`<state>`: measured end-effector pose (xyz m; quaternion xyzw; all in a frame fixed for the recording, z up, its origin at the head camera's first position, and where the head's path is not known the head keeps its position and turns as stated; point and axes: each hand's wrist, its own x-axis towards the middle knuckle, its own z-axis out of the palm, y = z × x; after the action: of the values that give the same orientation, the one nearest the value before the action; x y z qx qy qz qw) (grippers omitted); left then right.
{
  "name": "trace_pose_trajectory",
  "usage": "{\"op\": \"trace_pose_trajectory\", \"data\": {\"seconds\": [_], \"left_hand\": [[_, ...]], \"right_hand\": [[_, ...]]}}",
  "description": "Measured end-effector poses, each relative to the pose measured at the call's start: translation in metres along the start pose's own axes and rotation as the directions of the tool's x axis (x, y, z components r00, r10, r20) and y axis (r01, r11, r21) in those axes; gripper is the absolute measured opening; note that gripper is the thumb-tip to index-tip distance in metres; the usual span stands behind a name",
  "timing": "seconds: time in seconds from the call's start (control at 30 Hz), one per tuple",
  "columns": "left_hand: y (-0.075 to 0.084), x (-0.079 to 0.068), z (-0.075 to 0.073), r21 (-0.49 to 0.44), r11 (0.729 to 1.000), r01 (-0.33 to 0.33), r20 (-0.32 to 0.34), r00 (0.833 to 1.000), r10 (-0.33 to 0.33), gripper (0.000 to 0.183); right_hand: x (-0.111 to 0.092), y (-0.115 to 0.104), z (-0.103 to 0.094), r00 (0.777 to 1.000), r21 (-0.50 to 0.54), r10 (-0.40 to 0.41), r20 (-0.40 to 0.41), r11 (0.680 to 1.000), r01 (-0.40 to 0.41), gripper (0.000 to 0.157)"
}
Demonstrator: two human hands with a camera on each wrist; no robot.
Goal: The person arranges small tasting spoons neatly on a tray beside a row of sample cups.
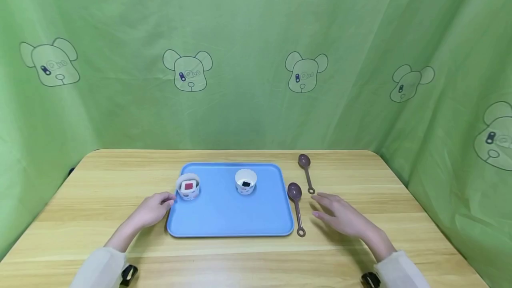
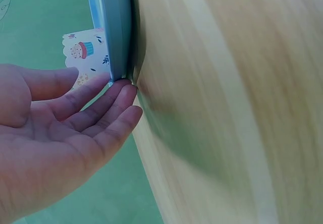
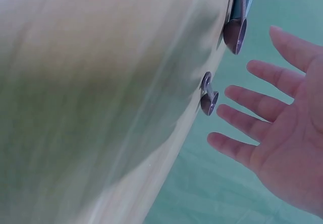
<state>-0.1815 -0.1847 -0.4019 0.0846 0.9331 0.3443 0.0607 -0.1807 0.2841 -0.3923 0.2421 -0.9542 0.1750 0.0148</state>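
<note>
My left hand [image 1: 154, 208] is at the left edge of a blue tray [image 1: 230, 217]. In the left wrist view its fingertips [image 2: 129, 90] meet the tray's outer side, fingers loosely bent and thumb apart. Just inside that edge stands a white paper baking cup [image 1: 189, 194] with a cupcake print, holding a white piece with a red top. A second paper cup [image 1: 246, 176], toward the tray's back, holds a small piece with a black patch. My right hand [image 1: 340, 214] hovers with spread fingers over the table, holding nothing, close to a brown spoon [image 1: 297, 206] and another brown spoon [image 1: 306, 170].
The wooden table [image 1: 240, 263] has a green curtain [image 1: 248, 114] with bear-head drawings behind it and on both sides. The nearer spoon lies along the tray's right edge; the other lies farther back, bowl pointing away.
</note>
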Motion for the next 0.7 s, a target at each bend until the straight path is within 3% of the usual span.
{"op": "trace_pose_trajectory", "data": {"seconds": [0.2,0.7], "left_hand": [[0.001,0.001,0.0,0.001,1.0,0.016,0.005,1.0,-0.016,0.029],[0.003,0.003,0.001,-0.012,0.998,0.064,0.006,0.998,-0.064,0.029]], "right_hand": [[0.007,-0.002,0.0,0.999,0.028,-0.042,0.011,0.999,0.042,0.045],[0.029,-0.011,0.003,0.999,0.087,-0.033,0.041,0.996,0.029,0.037]]}}
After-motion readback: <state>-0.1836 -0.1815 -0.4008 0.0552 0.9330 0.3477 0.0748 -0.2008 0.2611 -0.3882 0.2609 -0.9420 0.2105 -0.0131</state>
